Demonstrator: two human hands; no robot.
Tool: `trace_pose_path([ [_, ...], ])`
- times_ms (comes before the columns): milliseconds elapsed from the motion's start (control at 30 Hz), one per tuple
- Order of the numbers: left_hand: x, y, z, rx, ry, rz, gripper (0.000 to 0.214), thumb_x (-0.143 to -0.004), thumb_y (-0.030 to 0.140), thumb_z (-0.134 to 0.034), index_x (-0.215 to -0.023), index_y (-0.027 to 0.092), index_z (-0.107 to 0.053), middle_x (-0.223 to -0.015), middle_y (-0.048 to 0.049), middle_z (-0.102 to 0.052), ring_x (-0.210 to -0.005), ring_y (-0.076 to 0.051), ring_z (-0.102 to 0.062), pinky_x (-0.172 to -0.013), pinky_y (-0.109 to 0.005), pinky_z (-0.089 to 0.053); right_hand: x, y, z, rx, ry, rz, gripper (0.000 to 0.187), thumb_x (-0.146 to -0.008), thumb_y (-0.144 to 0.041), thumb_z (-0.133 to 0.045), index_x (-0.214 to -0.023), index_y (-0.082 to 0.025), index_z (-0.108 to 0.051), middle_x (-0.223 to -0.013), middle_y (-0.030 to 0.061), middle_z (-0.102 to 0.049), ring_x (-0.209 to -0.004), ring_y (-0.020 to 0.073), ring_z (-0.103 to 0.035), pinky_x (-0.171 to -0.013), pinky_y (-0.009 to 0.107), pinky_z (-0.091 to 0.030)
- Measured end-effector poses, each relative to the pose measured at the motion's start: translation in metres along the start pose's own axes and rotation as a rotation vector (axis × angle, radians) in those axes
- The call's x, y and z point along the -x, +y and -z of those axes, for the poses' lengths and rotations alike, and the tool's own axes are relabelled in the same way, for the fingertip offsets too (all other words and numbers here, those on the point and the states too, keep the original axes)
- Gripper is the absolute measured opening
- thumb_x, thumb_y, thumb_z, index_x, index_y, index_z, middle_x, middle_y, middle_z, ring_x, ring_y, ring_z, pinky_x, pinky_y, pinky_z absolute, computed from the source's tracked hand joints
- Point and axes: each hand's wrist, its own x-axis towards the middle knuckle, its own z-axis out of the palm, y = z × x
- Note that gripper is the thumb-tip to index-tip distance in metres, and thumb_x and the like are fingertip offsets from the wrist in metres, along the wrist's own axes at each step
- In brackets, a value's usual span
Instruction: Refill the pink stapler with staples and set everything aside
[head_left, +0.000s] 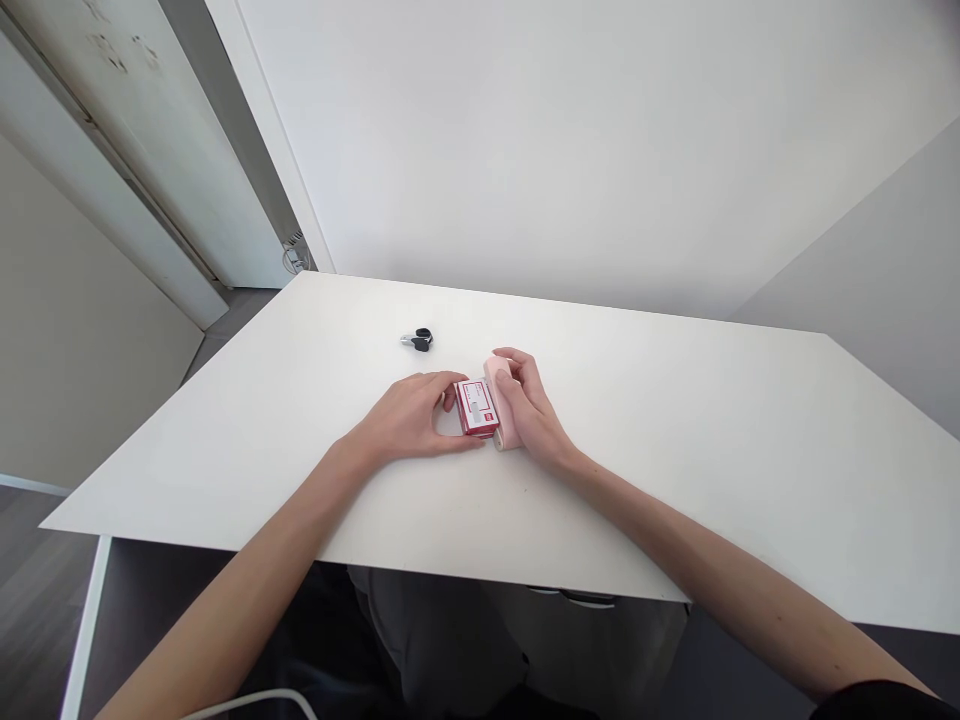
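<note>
A small red and white box lies on the white table near its middle. My left hand rests beside it on the left, fingers curled round the box's near and left edges. A pale pink stapler-like object lies right against the box's right side. My right hand wraps over this pink object, fingertips on its top end. Both forearms reach in from the near edge.
A small black and silver object, perhaps a binder clip, lies farther back on the table to the left. White walls stand behind the table. A door and dark floor show at the left. A white cable runs below the table's near edge.
</note>
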Motion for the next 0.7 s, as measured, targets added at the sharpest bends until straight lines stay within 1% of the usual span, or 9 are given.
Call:
trace_pose_path([
  [100, -0.0003, -0.0011, -0.0018, 0.009, -0.008, 0.005, 0.068, -0.077, 0.076, -0.077, -0.118, 0.022, -0.067, -0.097, -0.0037, -0.071, -0.084, -0.024, -0.067, -0.077, -0.038, -0.048, -0.0001, 0.0017, 0.0003, -0.01, 0.0, -0.006, 0.048, -0.102, -0.063, -0.054, -0.139, -0.032, -0.048, -0.124, 0.0047, -0.059, -0.113, 0.0224, -0.062, -0.098, 0.039, -0.054],
  [200, -0.0007, -0.002, -0.004, 0.035, -0.013, 0.006, 0.071, -0.076, 0.074, -0.079, -0.123, 0.022, -0.066, -0.1, -0.0037, -0.071, -0.087, -0.025, -0.067, -0.08, -0.039, -0.049, 0.0001, 0.0027, 0.0003, -0.017, 0.004, -0.005, 0.047, -0.103, -0.062, -0.053, -0.139, -0.033, -0.046, -0.123, 0.0047, -0.058, -0.111, 0.0222, -0.063, -0.096, 0.038, -0.054],
  [367, -0.001, -0.0017, -0.0058, 0.051, -0.011, -0.017, 0.068, -0.081, 0.068, -0.078, -0.13, 0.023, -0.065, -0.103, -0.005, -0.071, -0.09, -0.025, -0.067, -0.083, -0.04, -0.05, 0.0001, 0.0028, 0.0006, -0.01, 0.031, -0.011, 0.041, -0.104, -0.057, -0.053, -0.136, -0.033, -0.046, -0.124, 0.0048, -0.057, -0.112, 0.0225, -0.062, -0.096, 0.04, -0.053],
  [567, -0.001, -0.0019, -0.007, 0.052, -0.005, -0.039, 0.065, -0.081, 0.064, -0.079, -0.13, 0.023, -0.065, -0.104, -0.0056, -0.071, -0.092, -0.027, -0.068, -0.084, -0.04, -0.05, 0.0003, 0.0022, 0.0015, -0.025, 0.036, -0.023, 0.04, -0.103, -0.057, -0.053, -0.135, -0.033, -0.045, -0.128, 0.0053, -0.055, -0.112, 0.0235, -0.062, -0.099, 0.042, -0.053],
  [700, -0.0011, -0.001, -0.007, 0.064, -0.011, -0.042, 0.062, -0.082, 0.064, -0.078, -0.127, 0.023, -0.067, -0.103, -0.0055, -0.071, -0.093, -0.026, -0.067, -0.085, -0.04, -0.05, 0.0009, 0.0016, 0.0016, -0.025, 0.033, -0.033, 0.041, -0.103, -0.057, -0.052, -0.135, -0.034, -0.044, -0.129, 0.0054, -0.054, -0.113, 0.0233, -0.062, -0.098, 0.041, -0.054],
])
